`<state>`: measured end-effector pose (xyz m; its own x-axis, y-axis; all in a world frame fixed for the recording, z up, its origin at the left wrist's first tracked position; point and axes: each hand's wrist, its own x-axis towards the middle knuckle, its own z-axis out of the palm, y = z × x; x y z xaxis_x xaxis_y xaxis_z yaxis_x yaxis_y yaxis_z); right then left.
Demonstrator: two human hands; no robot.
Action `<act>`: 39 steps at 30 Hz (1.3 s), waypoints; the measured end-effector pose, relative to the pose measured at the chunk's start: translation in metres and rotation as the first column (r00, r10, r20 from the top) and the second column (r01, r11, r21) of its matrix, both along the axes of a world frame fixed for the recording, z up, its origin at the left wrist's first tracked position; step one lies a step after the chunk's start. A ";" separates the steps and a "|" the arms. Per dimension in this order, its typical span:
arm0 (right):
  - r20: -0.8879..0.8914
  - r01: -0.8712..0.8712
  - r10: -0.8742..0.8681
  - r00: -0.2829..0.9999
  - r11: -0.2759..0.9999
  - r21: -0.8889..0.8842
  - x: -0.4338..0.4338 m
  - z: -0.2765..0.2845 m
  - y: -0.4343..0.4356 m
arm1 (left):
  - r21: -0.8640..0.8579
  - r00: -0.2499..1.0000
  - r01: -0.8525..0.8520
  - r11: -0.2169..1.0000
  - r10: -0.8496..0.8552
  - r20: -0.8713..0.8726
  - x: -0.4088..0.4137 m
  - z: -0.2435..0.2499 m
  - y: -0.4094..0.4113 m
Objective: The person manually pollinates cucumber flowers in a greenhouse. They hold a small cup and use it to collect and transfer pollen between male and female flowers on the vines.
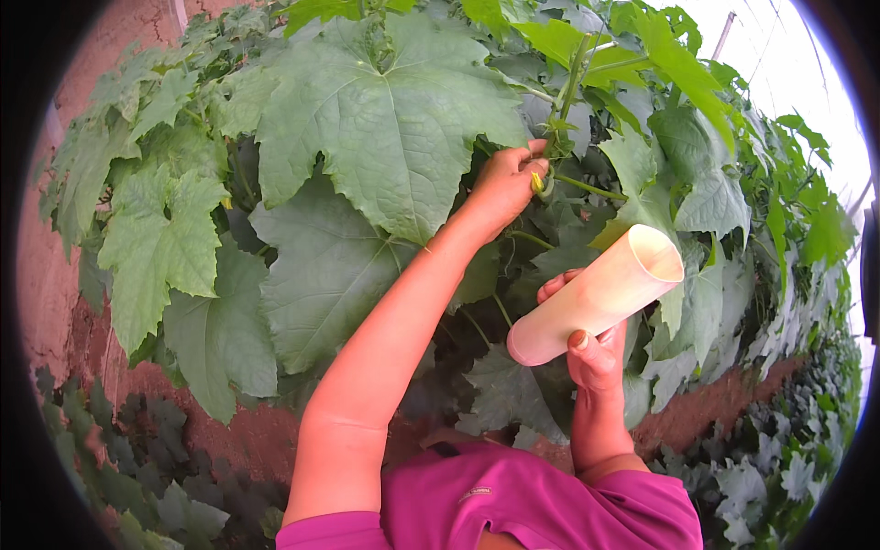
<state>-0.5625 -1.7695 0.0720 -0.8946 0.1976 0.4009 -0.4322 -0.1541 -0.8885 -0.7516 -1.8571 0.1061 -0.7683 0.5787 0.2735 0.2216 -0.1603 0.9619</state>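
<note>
My left hand (507,180) reaches up under a large lobed leaf (385,117), thumb and fingertips pinching the upright green vine stem (568,93) at a leafy node. Just below those fingertips is a small yellow flower (536,183), close to a curled green shoot. Lower and to the right, my right hand (597,361) grips a cream-coloured cylindrical container (591,299). It is tilted, its open mouth facing up and to the right. The thumb presses on the near side, and some fingertips show behind it. The container's inside is only partly visible, with no contents seen.
Dense climbing foliage (708,185) surrounds both hands. A thin side stalk (591,187) runs right from the node. An earthen wall (48,295) stands at the left. Brown soil (722,395) and low leafy plants (763,474) lie lower down.
</note>
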 end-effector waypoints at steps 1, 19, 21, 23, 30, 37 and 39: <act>-0.004 0.036 -0.036 0.999 0.999 0.006 -0.001 0.001 0.009 | -0.035 0.998 0.040 0.999 -0.042 -0.052 -0.001 -0.002 0.007; -0.015 0.482 -0.484 0.875 0.874 -0.057 0.052 -0.009 0.017 | 0.055 0.900 0.431 0.901 -0.433 0.041 0.025 0.004 -0.003; 0.002 0.496 -0.497 0.868 0.866 -0.060 0.055 -0.010 0.009 | 0.045 0.912 0.409 0.912 -0.409 0.004 0.028 0.005 -0.011; 0.003 0.506 -0.507 0.862 0.861 -0.051 0.059 -0.011 0.003 | 0.025 0.909 0.417 0.909 -0.417 -0.007 0.031 0.005 -0.016; 0.033 0.536 -0.535 0.844 0.843 -0.048 0.073 -0.010 -0.013 | -0.077 0.880 0.466 0.881 -0.471 -0.057 0.037 0.015 -0.034; 0.074 0.533 -0.529 0.845 0.845 -0.041 0.080 -0.016 -0.016 | -0.368 0.786 0.275 0.888 -0.428 -0.445 0.040 0.047 -0.045; 0.083 0.533 -0.528 0.845 0.845 -0.047 0.080 -0.020 -0.017 | -0.393 0.731 0.287 0.874 -0.465 -0.500 0.039 0.056 -0.045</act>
